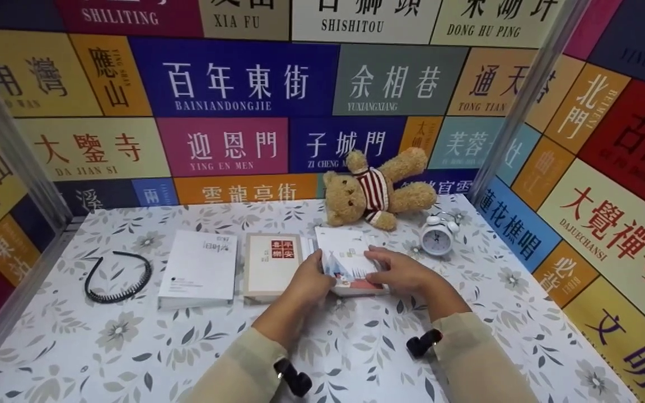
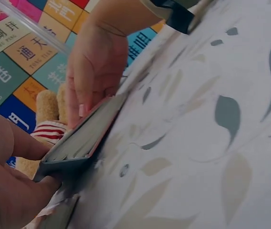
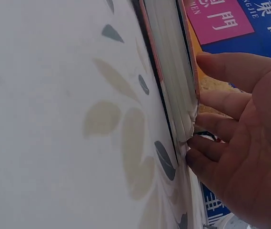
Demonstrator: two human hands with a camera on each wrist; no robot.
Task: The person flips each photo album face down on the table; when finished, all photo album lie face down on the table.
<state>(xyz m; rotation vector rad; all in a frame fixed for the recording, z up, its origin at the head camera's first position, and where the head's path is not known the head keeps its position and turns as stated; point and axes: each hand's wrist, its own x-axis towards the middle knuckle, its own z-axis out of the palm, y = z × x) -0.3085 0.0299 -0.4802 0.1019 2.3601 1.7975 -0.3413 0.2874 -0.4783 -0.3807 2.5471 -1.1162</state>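
Note:
A thick white book (image 1: 345, 252), its cover printed with blue tents and a red lower edge, lies between the hands near the table's middle. The left hand (image 1: 312, 277) grips its left side, thumb over the cover; in the left wrist view, thumb and finger pinch the book's dark corner. At the opposite side, the right hand (image 1: 403, 271) holds the edge, its thumb on the cover. The right wrist view shows the right fingertips (image 3: 195, 157) against the book's edge beside the pale pages (image 3: 171, 71). Just left lies a beige book (image 1: 272, 266) with red squares.
Farther left are a white book (image 1: 199, 268) and a black toothed headband (image 1: 118, 277). A teddy bear (image 1: 375, 190) in a striped top lies behind the held book, by the back wall. To the right stands a white alarm clock (image 1: 437, 238). Flowered cloth (image 1: 132, 347) covers the table.

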